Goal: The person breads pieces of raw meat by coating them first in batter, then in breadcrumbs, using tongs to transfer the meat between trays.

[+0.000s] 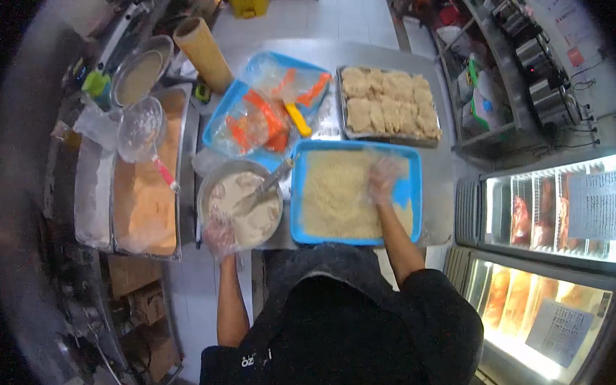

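Observation:
My left hand (220,237), in a clear plastic glove, is at the near left rim of a round metal bowl (279,225) of whitish batter. Several pale pieces, apparently meat, lie in the batter, and a metal utensil (256,195) leans inside with its handle over the right rim. How the left fingers are closed is too blurred to make out. My right hand (385,180), also gloved, lies over the right side of the pale crumbs (336,191) in a blue tray (297,217), its fingers stretched out. Nothing shows in it.
Behind stand a metal tray of coated pieces (390,103) and a blue tray (214,121) with plastic bags and a yellow-handled tool (297,119). At left are bins of white powder (94,197) and orange powder (145,208), with a strainer (141,129). Lit display fridges (553,211) flank the right.

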A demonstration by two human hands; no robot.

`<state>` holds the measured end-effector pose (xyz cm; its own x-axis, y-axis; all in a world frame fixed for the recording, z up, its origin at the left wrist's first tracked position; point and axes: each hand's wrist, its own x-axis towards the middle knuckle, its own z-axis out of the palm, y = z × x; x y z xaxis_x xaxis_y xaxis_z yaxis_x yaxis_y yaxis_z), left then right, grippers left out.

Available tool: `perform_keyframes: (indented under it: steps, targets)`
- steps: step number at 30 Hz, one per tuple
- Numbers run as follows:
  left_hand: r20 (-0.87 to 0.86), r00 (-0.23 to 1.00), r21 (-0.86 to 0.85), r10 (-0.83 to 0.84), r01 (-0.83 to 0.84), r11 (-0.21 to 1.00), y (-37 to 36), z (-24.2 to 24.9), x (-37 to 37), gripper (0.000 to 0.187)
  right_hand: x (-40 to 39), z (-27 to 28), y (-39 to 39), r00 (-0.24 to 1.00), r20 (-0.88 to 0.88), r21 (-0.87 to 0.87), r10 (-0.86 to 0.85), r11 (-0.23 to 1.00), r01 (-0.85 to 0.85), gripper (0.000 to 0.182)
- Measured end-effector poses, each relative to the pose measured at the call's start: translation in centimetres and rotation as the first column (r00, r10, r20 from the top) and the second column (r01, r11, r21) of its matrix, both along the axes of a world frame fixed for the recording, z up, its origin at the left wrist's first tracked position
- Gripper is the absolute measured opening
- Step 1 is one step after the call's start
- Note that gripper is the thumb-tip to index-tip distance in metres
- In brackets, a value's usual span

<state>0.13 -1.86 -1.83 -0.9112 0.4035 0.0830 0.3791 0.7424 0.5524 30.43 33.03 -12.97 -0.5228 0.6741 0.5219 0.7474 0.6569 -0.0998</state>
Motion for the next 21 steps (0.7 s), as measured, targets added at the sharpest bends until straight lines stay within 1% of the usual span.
perform_keyframes:
  steps: [1,2,4,5,6,7,8,9,10,11,12,14,15,16,17,18,19,20,21]
  targets:
    - [0.067,0.996,0.010,0.054,-0.055,0.998,1.1,2.2,0.6,0.029,0.7,-0.4,0.8,1.000,-0.011,0.031,-0.017,0.999,0.017,0.040]
    - [0.064,0.997,-0.021,0.039,-0.038,0.999,1.4,2.9,0.7,0.029,0.9,-0.8,1.3,0.999,-0.024,0.054,-0.024,0.998,0.026,0.038]
    - [0.045,0.999,-0.073,0.003,0.000,0.997,1.8,3.6,0.6,0.029,0.4,-1.9,2.3,0.972,-0.227,-0.202,0.053,0.974,-0.100,0.039]
    - [0.027,1.000,-0.040,-0.008,0.009,0.999,1.5,2.9,0.4,0.028,0.5,-2.4,2.1,0.941,-0.334,-0.313,0.064,0.933,-0.175,0.039]
    - [0.009,1.000,-0.005,-0.017,0.017,1.000,1.1,1.8,0.1,0.028,0.1,-1.6,1.3,0.923,-0.373,-0.411,0.089,0.877,-0.250,0.035]
    - [-0.010,1.000,0.035,-0.021,0.022,0.999,0.9,1.1,-0.1,0.028,-1.4,1.0,0.2,0.902,-0.417,-0.493,0.112,0.805,-0.328,0.030]
    - [0.002,1.000,0.014,-0.022,0.022,1.000,1.0,1.6,0.2,0.027,-2.6,2.4,0.0,0.874,-0.466,-0.561,0.136,0.719,-0.410,0.026]
    - [0.011,1.000,-0.005,-0.015,0.015,1.000,1.3,2.6,0.5,0.027,-2.7,-0.5,0.4,0.882,-0.450,-0.568,0.142,0.716,-0.406,0.021]
    - [0.018,1.000,-0.022,-0.004,0.005,1.000,1.4,3.1,0.6,0.026,-3.5,-0.9,0.3,0.888,-0.434,-0.576,0.149,0.713,-0.401,0.017]
    - [0.011,1.000,0.028,-0.023,0.023,0.999,0.3,0.2,-0.7,0.025,-3.2,-1.0,0.5,0.915,-0.366,-0.566,0.168,0.741,-0.362,0.015]
    - [0.007,0.999,0.073,-0.046,0.045,0.996,-1.8,-5.2,-2.8,0.024,-3.4,1.9,0.1,0.939,-0.293,-0.557,0.178,0.767,-0.319,0.014]
    - [0.010,0.998,0.075,-0.066,0.066,0.995,-2.5,-6.0,-2.5,0.023,-5.0,10.6,-0.9,0.943,-0.260,-0.496,0.206,0.810,-0.313,0.026]
    - [0.004,0.999,0.040,-0.052,0.052,0.998,-1.0,-2.5,-1.4,0.022,-5.8,12.7,-1.3,0.944,-0.246,-0.461,0.221,0.830,-0.314,0.032]
    - [-0.001,0.999,0.006,-0.039,0.039,0.999,0.6,1.3,-0.1,0.022,-6.2,12.0,-1.6,0.957,-0.154,-0.358,0.245,0.889,-0.285,0.031]
    - [-0.005,1.000,-0.010,-0.022,0.022,1.000,1.1,2.1,0.2,0.022,-7.0,10.6,-1.8,0.963,-0.066,-0.240,0.260,0.933,-0.269,0.031]
    - [-0.030,0.999,0.015,-0.028,0.028,0.999,0.8,1.4,0.1,0.022,-7.4,9.1,-2.5,0.962,-0.013,-0.202,0.274,0.941,-0.271,0.032]
    - [-0.095,0.995,0.111,-0.041,0.051,0.992,-0.2,-1.3,-0.6,0.024,-7.8,7.5,-3.1,0.958,0.040,-0.162,0.286,0.947,-0.276,0.034]
    - [-0.181,0.982,0.242,-0.053,0.096,0.965,-1.4,-4.9,-1.4,0.025,-8.2,5.9,-3.8,0.951,0.092,-0.120,0.294,0.952,-0.282,0.036]
    - [-0.245,0.968,0.317,-0.046,0.125,0.940,-2.0,-6.7,-1.6,0.027,-8.0,8.0,-3.9,0.925,-0.078,-0.199,0.371,0.904,-0.379,0.041]
